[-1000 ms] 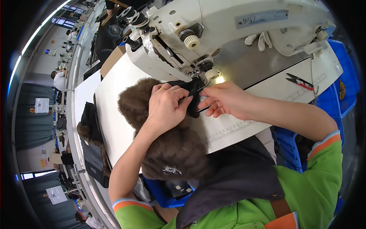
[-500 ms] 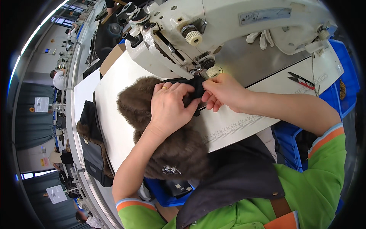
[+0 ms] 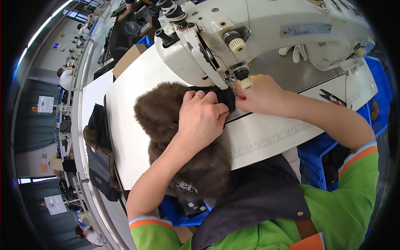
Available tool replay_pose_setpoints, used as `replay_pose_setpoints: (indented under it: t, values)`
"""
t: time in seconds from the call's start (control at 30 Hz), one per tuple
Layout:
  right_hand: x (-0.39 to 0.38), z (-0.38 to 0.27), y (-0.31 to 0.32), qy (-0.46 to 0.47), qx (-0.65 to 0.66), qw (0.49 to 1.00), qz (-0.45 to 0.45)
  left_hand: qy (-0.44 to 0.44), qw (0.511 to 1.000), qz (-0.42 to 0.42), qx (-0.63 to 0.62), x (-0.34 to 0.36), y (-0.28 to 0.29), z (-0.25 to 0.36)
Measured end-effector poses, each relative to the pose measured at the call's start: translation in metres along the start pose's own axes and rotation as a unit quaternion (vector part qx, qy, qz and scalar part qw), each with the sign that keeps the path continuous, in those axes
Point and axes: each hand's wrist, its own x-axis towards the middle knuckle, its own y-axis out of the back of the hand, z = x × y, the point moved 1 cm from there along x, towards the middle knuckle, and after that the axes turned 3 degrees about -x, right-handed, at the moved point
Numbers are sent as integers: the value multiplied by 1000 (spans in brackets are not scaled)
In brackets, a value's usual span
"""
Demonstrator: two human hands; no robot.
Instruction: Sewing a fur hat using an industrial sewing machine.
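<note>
A brown fur piece (image 3: 160, 110) with a silvery embroidered patch lies on the white sewing table and hangs over its near edge. Black cloth (image 3: 225, 98) joined to it runs under the needle area of a white sewing machine (image 3: 183, 52). My left hand (image 3: 202, 116) presses on the fur and pinches the black cloth between thumb and fingers. Close to the presser foot, my right hand (image 3: 262, 95) is closed at the cloth's right edge, its thumb and fingers pressed together. Whatever sits between those fingertips is hidden.
Black-and-red thread snips (image 3: 332, 98) lie on the table's right side, and white gloves (image 3: 295, 53) rest under the machine arm. Blue bins (image 3: 314, 156) stand below and right. At left lies another black piece with fur trim (image 3: 100, 162). People sit at far-left workstations.
The machine and table have shifted rightward in view. My left fingers have drawn in on the cloth's near edge, and my right hand's loosely curled fingers have closed beside the needle.
</note>
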Motion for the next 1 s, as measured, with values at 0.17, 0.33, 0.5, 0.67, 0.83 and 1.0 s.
replay_pose_setpoints:
  t: [0.17, 0.33, 0.5, 0.67, 0.83, 1.0]
  values:
    - [-20, 16, -20, 212, -139, 938, 235, 15, 1000, 10, -7, -2, -2, 2]
    - [-19, 21, -27, 348, -178, 893, 223, 24, 999, 17, -31, -4, -4, 3]
    - [-12, 22, -26, 363, -163, 896, 195, 44, 998, 9, -55, -5, 13, 2]
    - [-13, 25, -29, 379, -150, 888, 212, 119, 986, -11, 115, 20, 66, -33]
    - [-14, 14, -28, 415, -182, 861, 232, 53, 998, 8, 23, 40, 65, -73]
    - [-15, 18, -32, 409, -131, 874, 227, 16, 999, -11, -28, 40, 45, -93]
